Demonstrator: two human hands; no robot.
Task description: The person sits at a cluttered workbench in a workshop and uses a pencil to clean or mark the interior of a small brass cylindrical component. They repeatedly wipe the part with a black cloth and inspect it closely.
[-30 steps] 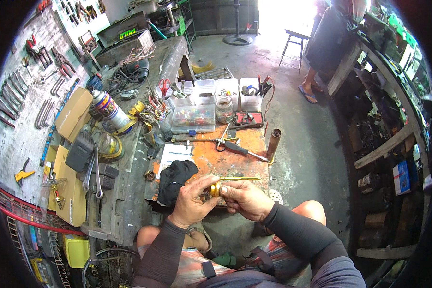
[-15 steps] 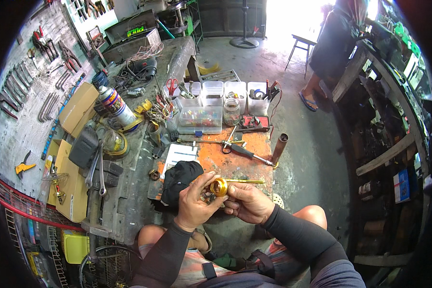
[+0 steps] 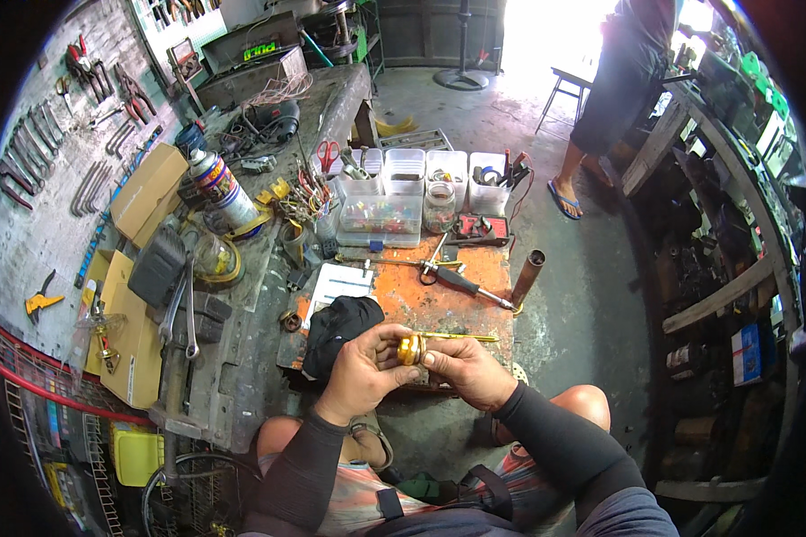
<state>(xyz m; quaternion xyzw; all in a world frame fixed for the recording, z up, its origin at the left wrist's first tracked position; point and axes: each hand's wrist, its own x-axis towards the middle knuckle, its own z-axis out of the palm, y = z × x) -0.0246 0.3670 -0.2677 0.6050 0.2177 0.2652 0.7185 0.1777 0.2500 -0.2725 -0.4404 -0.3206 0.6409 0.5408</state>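
Note:
My left hand and my right hand meet over the near edge of the orange worn bench top, both closed on a shiny gold ringed fitting. A long gold rod lies just beyond my hands. A bunched black cloth is at their left, beside a white sheet. A long tool with a dark handle lies farther back, near an upright brown tube.
Plastic bins and a glass jar line the far bench edge. A cluttered workbench and tool wall are left; a dark shelving rack is right. A person stands near a stool by the doorway.
The gold fitting has turned between my fingers, its round opening facing me half a second ago and now more side-on. The person's feet have shifted slightly left.

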